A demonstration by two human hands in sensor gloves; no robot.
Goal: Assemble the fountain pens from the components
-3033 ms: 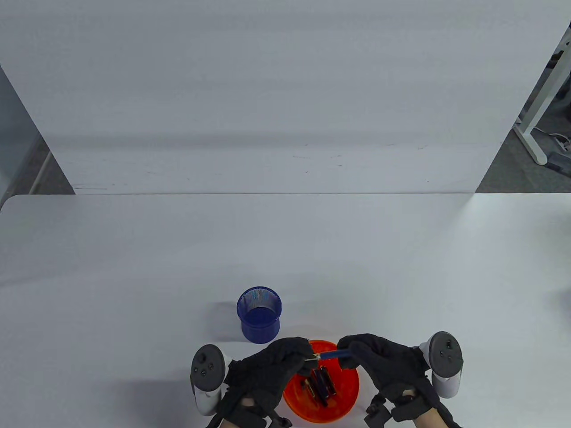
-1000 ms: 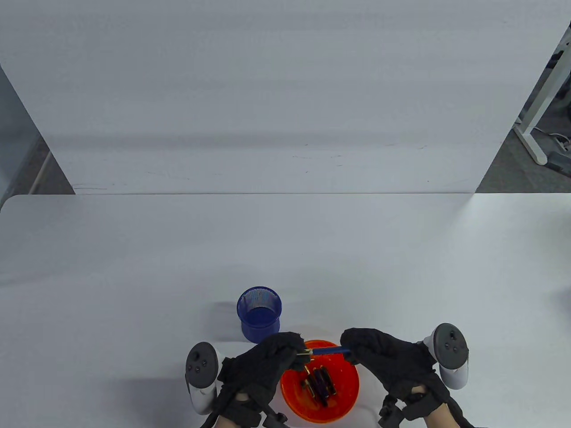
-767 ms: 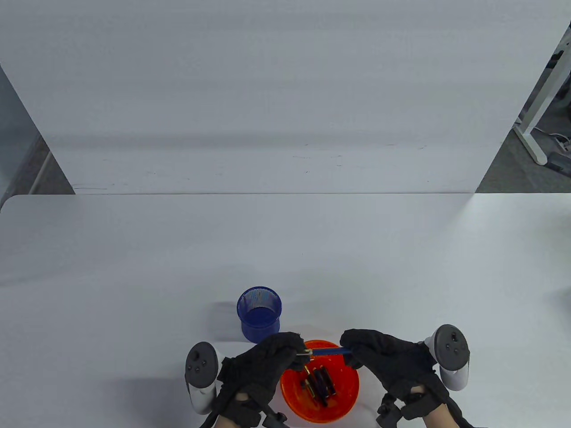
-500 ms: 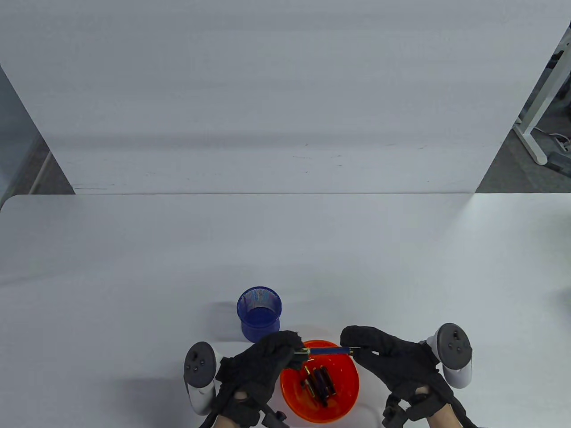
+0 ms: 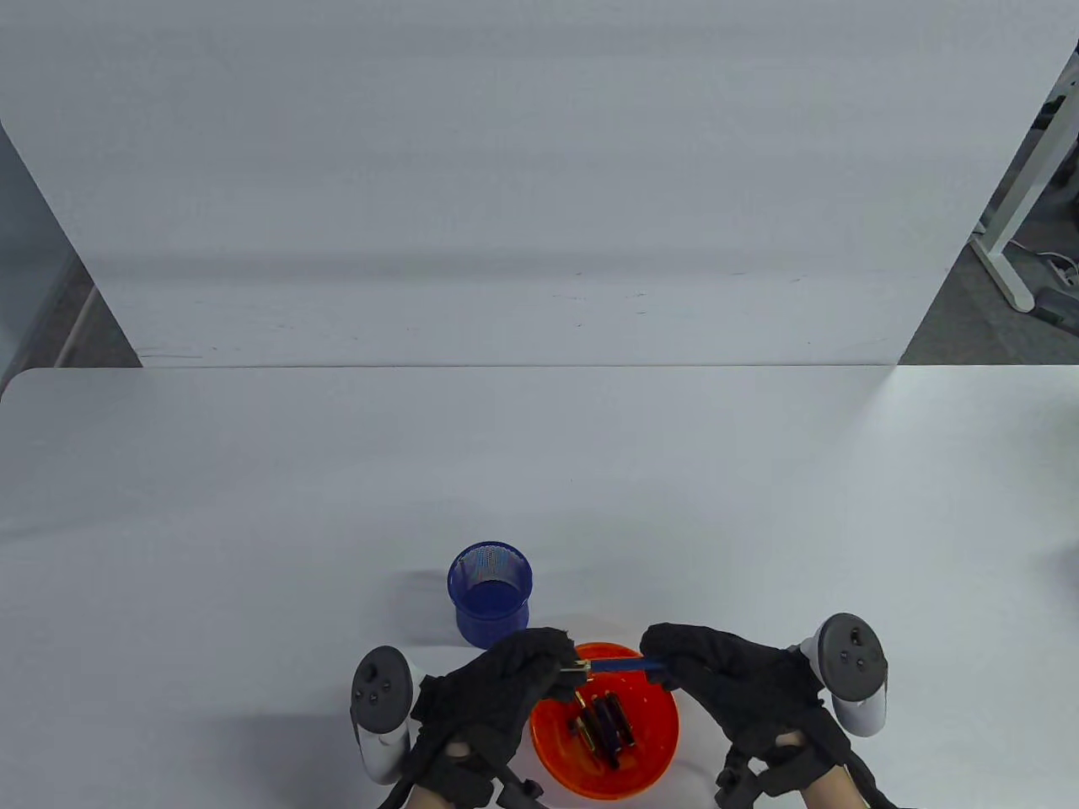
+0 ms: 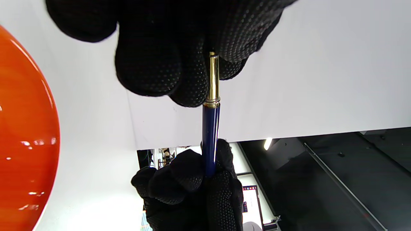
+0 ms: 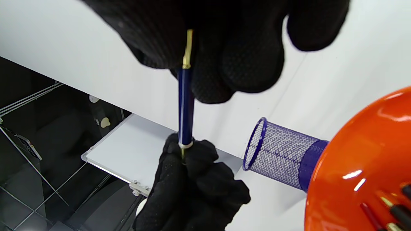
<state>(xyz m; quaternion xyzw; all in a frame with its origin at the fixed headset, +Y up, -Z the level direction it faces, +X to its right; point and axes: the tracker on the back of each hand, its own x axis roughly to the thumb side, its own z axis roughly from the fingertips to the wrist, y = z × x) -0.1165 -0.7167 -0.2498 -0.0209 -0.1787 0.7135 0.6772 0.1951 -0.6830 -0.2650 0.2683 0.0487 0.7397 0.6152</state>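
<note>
A blue fountain pen barrel (image 5: 622, 666) with a gold section (image 6: 213, 80) is held level above the orange bowl (image 5: 556, 758). My left hand (image 5: 563, 666) pinches the gold end between thumb and fingers (image 6: 151, 64). My right hand (image 5: 662, 666) grips the barrel's other end, where a gold clip (image 7: 188, 48) shows under its fingers (image 7: 244, 57). The blue barrel (image 7: 185, 106) runs between both hands in the wrist views. Several dark pen parts (image 5: 603, 725) lie in the bowl.
A blue mesh pen cup (image 5: 491, 594) stands upright just behind and left of the bowl. The white table (image 5: 253, 522) stretches away behind it to a white partition panel (image 5: 523, 168). A desk leg (image 5: 1003, 253) shows at the far right.
Both hands stay on the pen over the bowl. Since half a second ago the right hand has slid slightly left and covers the pen's right end; the pen tilts a little.
</note>
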